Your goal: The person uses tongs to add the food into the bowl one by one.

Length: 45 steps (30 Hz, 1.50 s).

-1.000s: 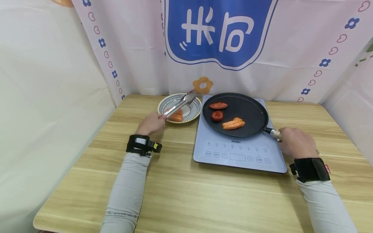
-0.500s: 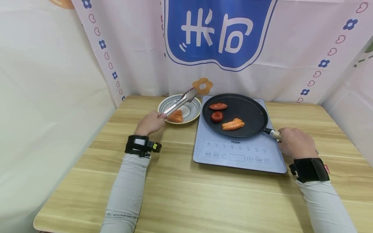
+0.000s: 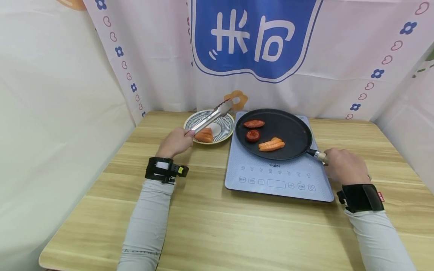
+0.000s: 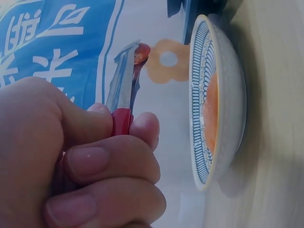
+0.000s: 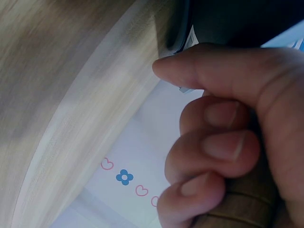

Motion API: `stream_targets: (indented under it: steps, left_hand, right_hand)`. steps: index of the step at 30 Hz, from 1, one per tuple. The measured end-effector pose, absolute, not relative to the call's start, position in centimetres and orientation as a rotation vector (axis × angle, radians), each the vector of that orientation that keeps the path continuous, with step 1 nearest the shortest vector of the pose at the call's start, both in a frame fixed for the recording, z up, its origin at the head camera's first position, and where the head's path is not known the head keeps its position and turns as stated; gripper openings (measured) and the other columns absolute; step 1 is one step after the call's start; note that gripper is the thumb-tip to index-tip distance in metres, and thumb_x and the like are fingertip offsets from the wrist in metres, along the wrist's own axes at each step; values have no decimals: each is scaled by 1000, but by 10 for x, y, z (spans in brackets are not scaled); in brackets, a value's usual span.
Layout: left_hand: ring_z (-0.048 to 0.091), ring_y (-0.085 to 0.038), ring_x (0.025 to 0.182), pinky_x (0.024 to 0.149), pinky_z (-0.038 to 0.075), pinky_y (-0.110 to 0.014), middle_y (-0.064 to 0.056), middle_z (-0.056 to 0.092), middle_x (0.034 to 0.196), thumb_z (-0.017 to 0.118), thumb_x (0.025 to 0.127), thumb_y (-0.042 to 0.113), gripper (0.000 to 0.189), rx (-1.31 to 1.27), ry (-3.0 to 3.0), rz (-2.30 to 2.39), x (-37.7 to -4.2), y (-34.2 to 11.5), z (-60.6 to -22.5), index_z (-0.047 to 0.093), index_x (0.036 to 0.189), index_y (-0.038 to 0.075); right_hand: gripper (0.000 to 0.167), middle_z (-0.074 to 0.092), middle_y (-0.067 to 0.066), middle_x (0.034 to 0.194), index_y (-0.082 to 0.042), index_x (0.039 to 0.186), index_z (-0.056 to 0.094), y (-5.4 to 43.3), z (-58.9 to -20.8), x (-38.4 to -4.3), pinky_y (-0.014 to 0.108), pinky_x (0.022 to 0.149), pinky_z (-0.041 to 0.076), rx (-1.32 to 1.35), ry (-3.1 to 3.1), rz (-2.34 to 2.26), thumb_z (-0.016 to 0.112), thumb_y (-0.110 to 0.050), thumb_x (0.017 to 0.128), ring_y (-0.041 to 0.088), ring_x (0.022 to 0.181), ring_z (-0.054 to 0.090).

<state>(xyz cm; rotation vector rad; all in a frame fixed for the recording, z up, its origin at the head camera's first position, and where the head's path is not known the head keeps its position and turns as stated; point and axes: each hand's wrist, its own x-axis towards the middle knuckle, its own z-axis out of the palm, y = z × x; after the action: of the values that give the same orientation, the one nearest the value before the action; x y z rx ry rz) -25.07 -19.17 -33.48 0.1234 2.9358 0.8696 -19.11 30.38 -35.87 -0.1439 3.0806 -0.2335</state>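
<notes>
My left hand (image 3: 174, 143) grips metal tongs (image 3: 211, 121), fingers curled round their red handle. The tongs slant up to the right over a patterned plate (image 3: 221, 132) that bears orange salmon-like pieces (image 3: 204, 135). A glossy reddish bit (image 4: 141, 53) shows at the tong tips in the left wrist view. With my right hand (image 3: 346, 165) I hold the handle (image 3: 320, 155) of a black frying pan (image 3: 288, 131). In the pan lie a red oblong piece (image 3: 254, 123), a round red slice (image 3: 252, 136) and an orange salmon-like piece (image 3: 271, 144).
Beneath the pan is a pale Haier induction cooker (image 3: 278, 183) with touch controls along its front. The plate stands just left of it on the wooden table (image 3: 237, 233). A printed cloth (image 3: 162, 67) hangs behind, with white cloth at both sides.
The tong tips have swung a little up and to the right, above the plate's far rim. My right hand, the pan and its food have stayed in place.
</notes>
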Motion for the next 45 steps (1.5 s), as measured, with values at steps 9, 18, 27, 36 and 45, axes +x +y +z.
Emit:
stream_targets:
  steps: [9, 18, 27, 36, 45]
  left_hand:
    - [42, -19, 63, 57, 34, -33, -5, 50, 79, 42, 111, 44, 44, 111, 2943, 845, -249, -188, -329, 63, 89, 11]
    - [45, -21, 66, 59, 36, -35, -6, 51, 81, 43, 111, 45, 43, 118, 2966, 822, -245, -183, -325, 60, 87, 14]
    - [45, -19, 62, 57, 37, -34, -3, 50, 75, 43, 112, 47, 45, 139, 3010, 776, -241, -174, -319, 55, 81, 16]
    - [45, -18, 59, 54, 35, -32, -2, 50, 71, 46, 111, 43, 44, 180, 3060, 725, -239, -165, -317, 54, 78, 16]
    - [50, -21, 61, 54, 36, -35, -2, 52, 71, 48, 111, 42, 43, 200, 3142, 675, -237, -156, -318, 54, 76, 18]
  right_hand:
    - [14, 61, 10, 75, 3, 101, 70, 304, -359, -190, 37, 54, 40, -152, 3094, -225, 72, -4, 89, 27, 65, 52]
    - [14, 61, 10, 74, 2, 101, 70, 304, -358, -190, 37, 53, 39, -154, 3093, -232, 72, -4, 89, 27, 65, 52]
    - [14, 61, 9, 74, 3, 101, 70, 303, -358, -190, 37, 53, 39, -152, 3091, -231, 72, -4, 89, 27, 65, 52]
    - [14, 61, 9, 73, 3, 101, 70, 304, -359, -190, 37, 54, 39, -157, 3099, -216, 73, -4, 89, 27, 65, 52]
    - [14, 62, 9, 74, 2, 102, 70, 304, -359, -191, 37, 54, 40, -151, 3089, -213, 72, -5, 89, 27, 65, 53]
